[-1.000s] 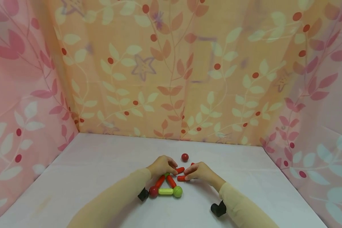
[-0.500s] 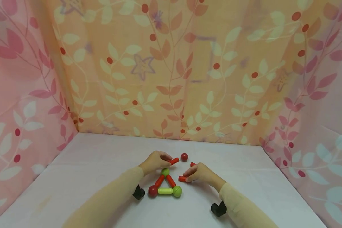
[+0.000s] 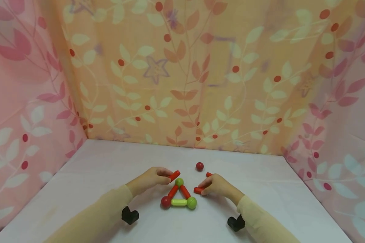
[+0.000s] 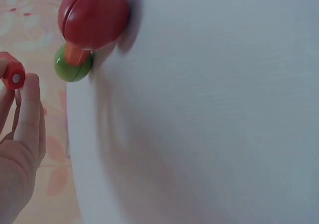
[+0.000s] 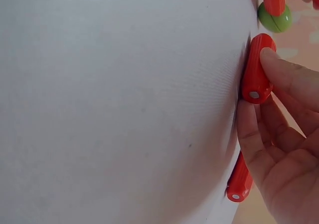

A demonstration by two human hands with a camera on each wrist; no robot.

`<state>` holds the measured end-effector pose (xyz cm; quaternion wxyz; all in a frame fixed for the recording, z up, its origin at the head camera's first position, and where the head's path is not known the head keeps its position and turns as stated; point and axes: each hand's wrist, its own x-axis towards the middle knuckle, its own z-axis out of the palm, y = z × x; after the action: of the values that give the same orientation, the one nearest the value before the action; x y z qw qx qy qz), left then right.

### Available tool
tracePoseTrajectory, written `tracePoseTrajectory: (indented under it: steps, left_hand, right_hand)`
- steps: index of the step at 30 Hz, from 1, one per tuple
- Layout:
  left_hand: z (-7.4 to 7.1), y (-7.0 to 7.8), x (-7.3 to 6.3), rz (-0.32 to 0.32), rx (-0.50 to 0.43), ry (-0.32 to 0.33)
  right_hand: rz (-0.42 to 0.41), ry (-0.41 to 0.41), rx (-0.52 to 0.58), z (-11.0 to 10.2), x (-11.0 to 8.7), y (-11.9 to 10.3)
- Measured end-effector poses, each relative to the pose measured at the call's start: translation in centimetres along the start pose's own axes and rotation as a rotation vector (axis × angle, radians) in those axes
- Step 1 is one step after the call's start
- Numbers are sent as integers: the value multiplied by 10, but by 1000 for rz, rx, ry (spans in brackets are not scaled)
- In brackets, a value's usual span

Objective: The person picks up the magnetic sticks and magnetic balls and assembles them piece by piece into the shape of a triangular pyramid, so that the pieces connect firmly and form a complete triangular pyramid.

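Note:
My left hand (image 3: 150,179) pinches a red magnetic rod (image 3: 174,175) just left of the top of a triangle of rods and balls; a silver disc shows in the end of the held rod (image 4: 16,78). The triangle has a green ball (image 3: 179,182) at its far corner, a larger red ball (image 3: 166,202) near left and a light green ball (image 3: 192,203) near right. Two red rods and a yellow-green rod (image 3: 179,202) join them. To the right, my right hand (image 3: 218,185) holds another red rod (image 5: 257,69) low at the white tabletop between thumb and fingers.
A loose red ball (image 3: 199,166) lies beyond the triangle. Partly behind my right hand is one more red rod (image 3: 209,174). The white table (image 3: 109,158) is bounded by patterned cloth (image 3: 182,84) at the back and both sides.
My left hand has drawn a red rod away from near the right hand, first back and then leftward, past the triangle's top. The right hand keeps nearly the same place.

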<state>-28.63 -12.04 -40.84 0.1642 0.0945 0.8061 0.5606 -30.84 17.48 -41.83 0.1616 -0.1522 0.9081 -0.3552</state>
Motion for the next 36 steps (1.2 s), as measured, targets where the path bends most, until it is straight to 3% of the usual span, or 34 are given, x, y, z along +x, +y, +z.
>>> tracePoseTrajectory:
  steps: [9,14,25,36]
  left_hand:
    - [-1,-13,-16,48,-48,-16]
    - [2,-17,-22,18,-72,13]
    - [7,-18,-34,-1,2,67]
    - [10,-11,-39,12,43,53]
  right_hand:
    - [-3,-2,116,-1,-4,3]
    - [-6,25,211,-4,-9,3]
    - [-6,40,354,1,-23,-6]
    - [-117,19,448,12,-30,-15]
